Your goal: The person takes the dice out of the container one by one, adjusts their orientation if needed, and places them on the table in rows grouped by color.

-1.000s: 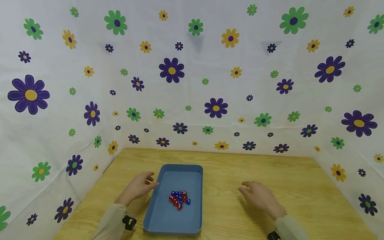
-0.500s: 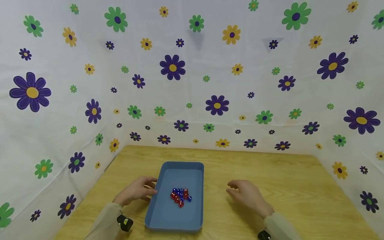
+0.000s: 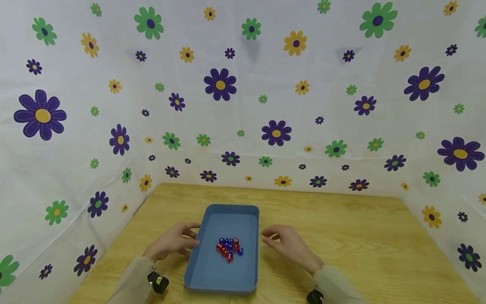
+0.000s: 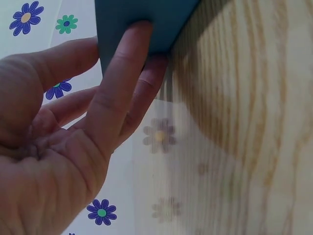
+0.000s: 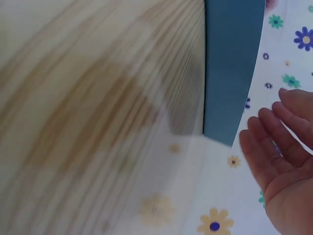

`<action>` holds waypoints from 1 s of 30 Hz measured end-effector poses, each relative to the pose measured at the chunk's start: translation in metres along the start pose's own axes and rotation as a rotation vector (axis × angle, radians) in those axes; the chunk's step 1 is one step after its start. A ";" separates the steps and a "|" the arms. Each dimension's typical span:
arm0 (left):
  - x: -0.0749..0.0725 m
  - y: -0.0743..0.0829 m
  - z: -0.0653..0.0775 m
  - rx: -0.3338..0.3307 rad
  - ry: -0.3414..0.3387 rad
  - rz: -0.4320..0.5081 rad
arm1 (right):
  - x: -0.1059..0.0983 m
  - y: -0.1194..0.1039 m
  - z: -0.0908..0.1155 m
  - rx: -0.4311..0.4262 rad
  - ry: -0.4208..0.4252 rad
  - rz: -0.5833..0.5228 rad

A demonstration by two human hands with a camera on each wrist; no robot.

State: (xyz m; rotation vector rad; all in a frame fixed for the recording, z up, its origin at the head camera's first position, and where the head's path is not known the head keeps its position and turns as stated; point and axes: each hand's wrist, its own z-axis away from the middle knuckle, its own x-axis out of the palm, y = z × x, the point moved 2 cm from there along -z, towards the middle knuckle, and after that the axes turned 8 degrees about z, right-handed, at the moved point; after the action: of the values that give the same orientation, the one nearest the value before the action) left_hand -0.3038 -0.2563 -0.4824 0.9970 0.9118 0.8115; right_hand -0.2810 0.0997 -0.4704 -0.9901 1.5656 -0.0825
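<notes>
A shallow blue tray [image 3: 222, 276], a smooth, matte oblong with rounded corners and upright walls, lies on the table [image 3: 341, 236], left of the middle, its long sides running near to far. On its floor sits a tight cluster of dice [image 3: 230, 249], small red and blue cubes with white pips, one blue cube at the right edge. The left hand [image 3: 172, 244] is loosely spread, its fingertips touching the outer face of the tray's left wall, without a closed grip. The right hand [image 3: 287, 245] is just beside the right wall, fingers gently bent and apart from it, holding nothing. Both wrists emerge from pale cloth sleeves [image 3: 133, 276]. The table shows streaky, yellowish wood grain, and beyond it hangs creased white sheeting [image 3: 322, 97] printed with rounded-petal flowers in purple, green and yellow.
</notes>
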 end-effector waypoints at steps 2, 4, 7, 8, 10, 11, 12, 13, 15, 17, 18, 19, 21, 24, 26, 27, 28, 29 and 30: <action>-0.001 0.001 -0.001 0.011 -0.003 0.002 | 0.003 -0.004 -0.005 -0.015 0.004 -0.110; -0.001 0.002 -0.002 0.019 -0.005 0.001 | 0.006 -0.007 -0.010 -0.012 -0.004 -0.208; -0.001 0.002 -0.002 0.019 0.002 -0.004 | 0.012 -0.009 -0.018 -0.006 -0.018 -0.276; 0.000 0.002 -0.002 0.015 0.007 -0.005 | 0.015 -0.009 -0.022 -0.012 -0.027 -0.269; 0.000 0.001 -0.002 0.003 0.017 -0.012 | 0.019 -0.012 -0.029 -0.044 -0.048 -0.218; 0.001 0.001 -0.002 -0.002 0.023 -0.016 | 0.021 -0.014 -0.033 -0.058 -0.063 -0.169; 0.001 0.001 -0.002 -0.008 0.028 -0.019 | 0.023 -0.016 -0.037 -0.076 -0.078 -0.113; 0.001 0.001 -0.002 -0.012 0.031 -0.021 | 0.025 -0.017 -0.041 -0.088 -0.099 -0.055; 0.000 0.000 -0.002 -0.014 0.033 -0.026 | 0.028 -0.021 -0.049 -0.093 -0.157 0.055; 0.001 0.000 -0.003 -0.006 0.027 -0.022 | 0.031 -0.023 -0.056 -0.099 -0.221 0.153; 0.001 0.001 -0.003 0.001 0.023 -0.020 | 0.033 -0.023 -0.059 -0.101 -0.253 0.184; 0.001 0.001 -0.004 0.007 0.019 -0.018 | 0.035 -0.023 -0.062 -0.105 -0.285 0.209; 0.002 0.001 -0.004 0.015 0.011 -0.016 | 0.039 -0.023 -0.067 -0.111 -0.342 0.231; 0.003 0.001 -0.004 0.014 0.007 -0.020 | 0.045 -0.021 -0.073 -0.121 -0.400 0.256; 0.003 0.000 -0.003 0.009 0.008 -0.020 | 0.048 -0.021 -0.076 -0.128 -0.421 0.266; 0.002 -0.001 -0.002 0.008 0.009 -0.019 | 0.050 -0.022 -0.078 -0.132 -0.426 0.273; 0.002 -0.002 -0.001 0.009 0.010 -0.017 | 0.050 -0.022 -0.079 -0.139 -0.426 0.279; 0.001 -0.002 -0.001 0.013 0.010 -0.014 | 0.051 -0.023 -0.081 -0.151 -0.423 0.286; 0.000 -0.002 0.000 0.015 0.013 -0.015 | 0.051 -0.023 -0.082 -0.160 -0.419 0.292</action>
State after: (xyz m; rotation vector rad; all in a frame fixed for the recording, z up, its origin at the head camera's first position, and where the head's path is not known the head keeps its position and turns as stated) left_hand -0.3039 -0.2569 -0.4847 0.9979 0.9371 0.8004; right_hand -0.3335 0.0153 -0.4748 -0.8256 1.3231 0.4341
